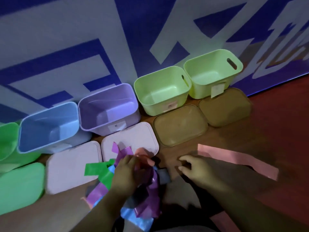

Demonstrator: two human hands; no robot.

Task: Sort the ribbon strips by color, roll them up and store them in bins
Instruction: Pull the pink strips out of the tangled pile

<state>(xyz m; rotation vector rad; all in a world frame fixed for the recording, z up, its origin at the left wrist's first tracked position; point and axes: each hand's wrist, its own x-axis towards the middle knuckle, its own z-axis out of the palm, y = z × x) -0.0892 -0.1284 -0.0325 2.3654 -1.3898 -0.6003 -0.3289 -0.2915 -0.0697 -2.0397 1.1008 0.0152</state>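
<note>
On my far left the green plastic bin (8, 134) is only partly showing, and I cannot tell what it holds. Along the wall beside it, the blue plastic bin (50, 119), the lilac plastic bin (107, 97), the nearer pale-green plastic bin (158, 81) and the farther pale-green plastic bin (209, 64) are standing open with bare bottoms showing. So I am judging that nothing is stored yet. Their lids are lying on the reddish wooden floor (275, 131) just in front of them, off the bins.

In the middle, the mixed heap of ribbon strips (150, 195) is lying partly on one pale pink lid (143, 136), with green, magenta, blue and grey pieces all tangled together. I am gripping that heap with my left hand (127, 171), fingers curled down into the strips. The blur is keeping me from saying which strip I am pinching.

Just to the right, my right hand (194, 166) is hovering over the floor, fingers loosely bent and holding nothing.

Farther right, one long pink ribbon strip (237, 159) is lying flat on the floor, apart from the heap. It is the only piece that looks separated. By my reckoning the sorting is only just beginning. I am seeing no rolled strip anywhere, so nearly all the sorting, all the rolling and all the storing are left.
</note>
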